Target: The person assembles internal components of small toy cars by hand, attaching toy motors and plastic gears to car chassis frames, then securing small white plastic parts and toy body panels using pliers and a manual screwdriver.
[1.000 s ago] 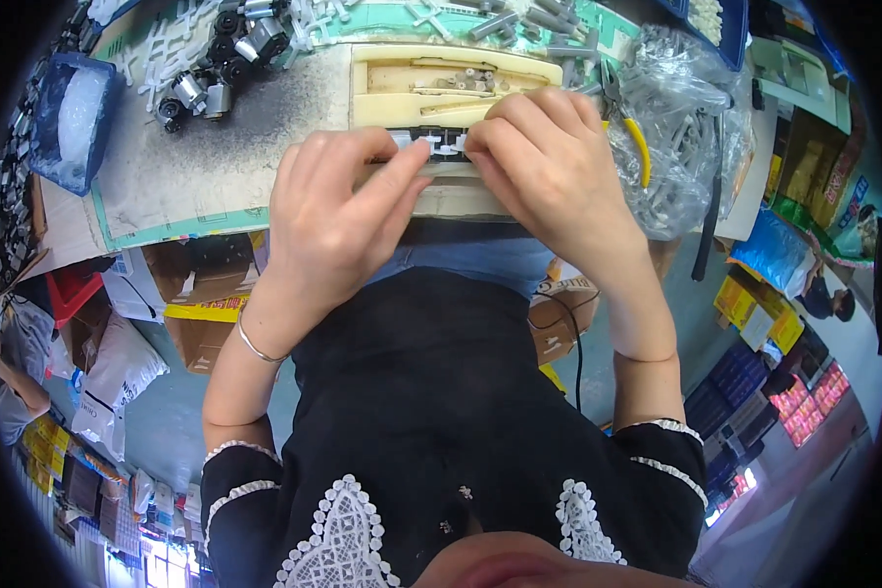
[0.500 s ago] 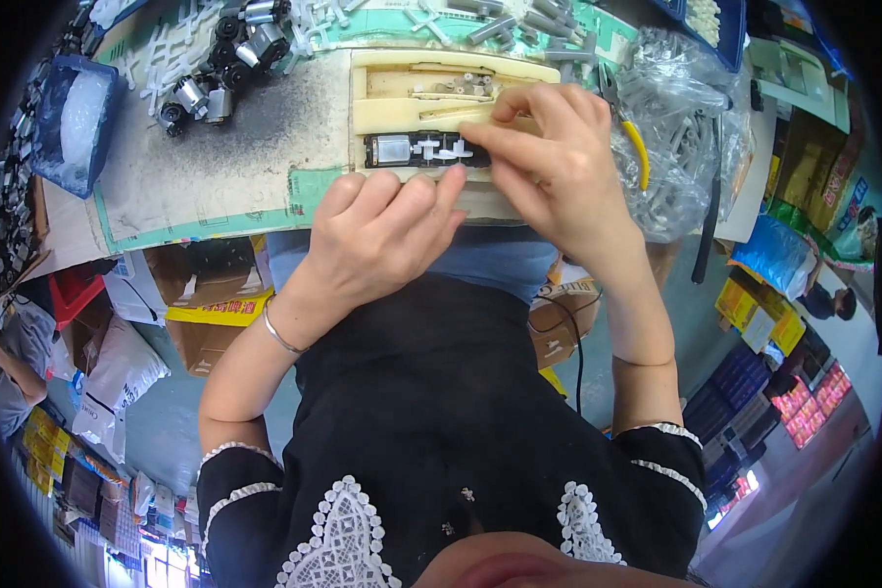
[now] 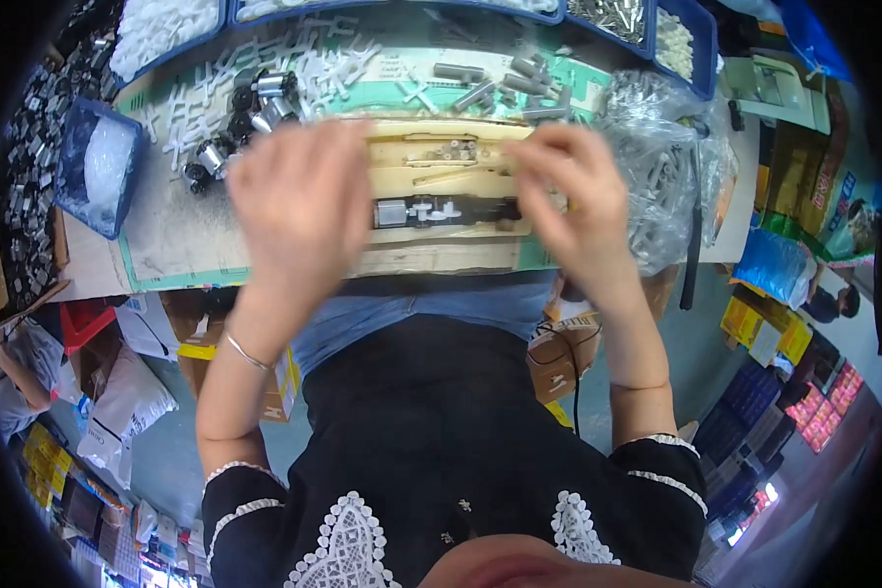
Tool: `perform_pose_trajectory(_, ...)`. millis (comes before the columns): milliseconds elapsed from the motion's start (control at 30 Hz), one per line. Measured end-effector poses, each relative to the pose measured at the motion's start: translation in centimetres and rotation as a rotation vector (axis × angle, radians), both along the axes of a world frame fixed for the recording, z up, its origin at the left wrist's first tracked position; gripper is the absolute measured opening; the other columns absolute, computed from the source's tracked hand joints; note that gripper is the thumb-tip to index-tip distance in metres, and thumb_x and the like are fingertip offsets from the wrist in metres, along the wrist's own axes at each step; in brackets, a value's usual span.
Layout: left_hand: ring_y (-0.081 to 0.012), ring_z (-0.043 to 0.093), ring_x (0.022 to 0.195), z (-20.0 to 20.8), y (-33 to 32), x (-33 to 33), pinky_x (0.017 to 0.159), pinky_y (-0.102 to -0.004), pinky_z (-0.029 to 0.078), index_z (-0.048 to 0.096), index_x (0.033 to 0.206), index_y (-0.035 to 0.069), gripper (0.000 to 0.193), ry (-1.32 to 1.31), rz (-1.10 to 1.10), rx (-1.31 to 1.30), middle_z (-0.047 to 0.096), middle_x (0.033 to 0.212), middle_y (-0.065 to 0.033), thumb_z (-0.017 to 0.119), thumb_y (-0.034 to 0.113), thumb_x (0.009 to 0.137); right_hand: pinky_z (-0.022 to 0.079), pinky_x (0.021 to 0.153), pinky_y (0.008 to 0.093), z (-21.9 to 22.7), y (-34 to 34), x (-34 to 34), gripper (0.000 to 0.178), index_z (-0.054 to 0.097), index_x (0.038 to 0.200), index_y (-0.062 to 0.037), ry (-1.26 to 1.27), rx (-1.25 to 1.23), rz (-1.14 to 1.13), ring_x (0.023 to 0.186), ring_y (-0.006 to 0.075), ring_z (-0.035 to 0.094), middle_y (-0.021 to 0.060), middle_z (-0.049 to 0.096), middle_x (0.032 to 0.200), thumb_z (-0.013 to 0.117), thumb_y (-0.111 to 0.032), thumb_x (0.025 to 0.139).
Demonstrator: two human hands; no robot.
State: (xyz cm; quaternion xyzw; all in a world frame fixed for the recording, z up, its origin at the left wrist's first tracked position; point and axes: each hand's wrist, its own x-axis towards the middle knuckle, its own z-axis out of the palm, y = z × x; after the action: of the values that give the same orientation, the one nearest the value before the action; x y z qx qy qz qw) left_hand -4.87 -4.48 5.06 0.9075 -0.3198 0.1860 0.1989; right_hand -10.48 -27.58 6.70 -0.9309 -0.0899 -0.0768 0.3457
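A cream-coloured holding block [image 3: 392, 182] lies on the bench in front of me. Along its near side sits a black gear housing [image 3: 490, 212] with a silver motor [image 3: 390, 213] and white gears [image 3: 433, 211] in it. Small metal parts [image 3: 451, 150] rest in the block's far recess. My left hand [image 3: 302, 201] is over the block's left end, smeared by motion, so its fingers cannot be made out. My right hand [image 3: 583, 191] is at the right end, thumb and forefinger apart, with nothing visible between them.
Loose motors [image 3: 265, 88] and white cross-shaped plastic pieces [image 3: 338, 69] lie at the far left. Grey cylinders [image 3: 529, 78] are beyond the block. A clear plastic bag of grey parts [image 3: 657, 186] stands right. Blue bins [image 3: 171, 34] line the back; another blue tray [image 3: 98, 167] is left.
My left hand has lifted off the gears and moved left and away from me. The right hand has drawn back from the housing to the right. The view has shifted, showing more back bins.
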Motion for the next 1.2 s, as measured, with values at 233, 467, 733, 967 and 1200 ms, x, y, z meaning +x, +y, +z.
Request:
perform_pose_trajectory(233,-0.0187,0.057,0.096,-1.3,0.2,4.8,0.083,-0.0345,0.036,0.064,0.099,0.007,0.022,-0.046,0.082,0.154,0.063,0.097,-0.0019,0.065,0.01,0.077,0.046,0.081,0.0378,-0.3,-4.1,4.6,0.019,0.067,0.097,-0.0028,-0.094,-0.318,-0.156,0.09,0.0303,0.056,0.0127,0.061,0.095,0.062,-0.008,0.079)
perform_pose_trajectory(467,-0.02,0.057,0.091,-0.9,0.3,5.1,0.08,-0.0352,0.037,0.065,0.098,0.008,0.023,-0.015,0.088,0.185,0.062,0.092,-0.0036,0.064,0.007,0.075,0.047,0.081,0.0394,0.6,-2.5,6.7,0.016,0.066,0.091,-0.0008,0.069,-0.577,-0.089,0.091,0.0303,0.058,0.0112,0.063,0.092,0.06,-0.008,0.078)
perform_pose_trajectory(733,-0.023,0.055,0.082,0.0,-0.7,5.9,0.075,-0.0365,0.038,0.06,0.084,0.007,0.013,0.008,0.074,0.226,0.06,0.083,-0.0062,0.062,0.007,0.071,0.049,0.075,0.0419,-0.8,-3.1,6.9,0.01,0.064,0.081,-0.0018,-0.025,-0.555,0.003,0.082,0.0305,0.06,0.0131,0.062,0.081,0.061,-0.008,0.075)
perform_pose_trajectory(967,-0.0205,0.055,0.076,-0.6,0.2,5.6,0.08,-0.0331,0.036,0.06,0.086,0.007,0.015,0.096,-0.018,-0.022,0.055,0.074,-0.0047,0.061,0.002,0.071,0.048,0.068,0.0424,-1.4,-2.8,6.8,0.007,0.06,0.076,-0.0022,-0.02,-0.491,-0.055,0.078,0.0324,0.06,0.0138,0.061,0.076,0.057,-0.004,0.069)
perform_pose_trajectory(1200,-0.0186,0.055,0.074,-0.4,0.4,4.4,0.065,-0.0279,0.045,0.062,0.107,0.001,0.029,0.133,-0.062,-0.247,0.056,0.081,-0.0093,0.058,-0.007,0.079,0.047,0.071,0.0433,-1.8,-3.3,6.1,0.007,0.062,0.077,-0.004,-0.106,-0.248,-0.088,0.08,0.0322,0.061,0.0136,0.062,0.079,0.061,-0.007,0.071)
